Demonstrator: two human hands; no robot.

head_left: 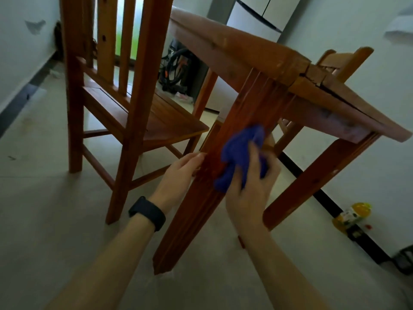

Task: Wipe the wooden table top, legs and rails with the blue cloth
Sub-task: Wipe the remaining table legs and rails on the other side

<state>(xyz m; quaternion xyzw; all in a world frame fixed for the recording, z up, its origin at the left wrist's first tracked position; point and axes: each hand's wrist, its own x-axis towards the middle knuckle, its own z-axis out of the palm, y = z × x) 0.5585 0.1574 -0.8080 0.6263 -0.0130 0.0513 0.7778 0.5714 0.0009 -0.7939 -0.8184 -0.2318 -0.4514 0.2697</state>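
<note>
Table leg [207, 193] at centre, cloth [239, 153] on it under the right hand [250, 195]; left hand [178, 175] touching its left side; chair [125, 104] further left; bottle [350, 218] on floor [44, 220] at right.

A wooden chair [125, 104] with a slatted back stands on the pale tiled floor [44, 220] at left. A second wooden chair [344, 61] shows at right, near the white wall [357, 25]. A white refrigerator [263, 14] stands at the top. A yellow bottle [350, 218] sits against the black baseboard [326, 202], with a dark bin [404, 258] further along it.
</note>
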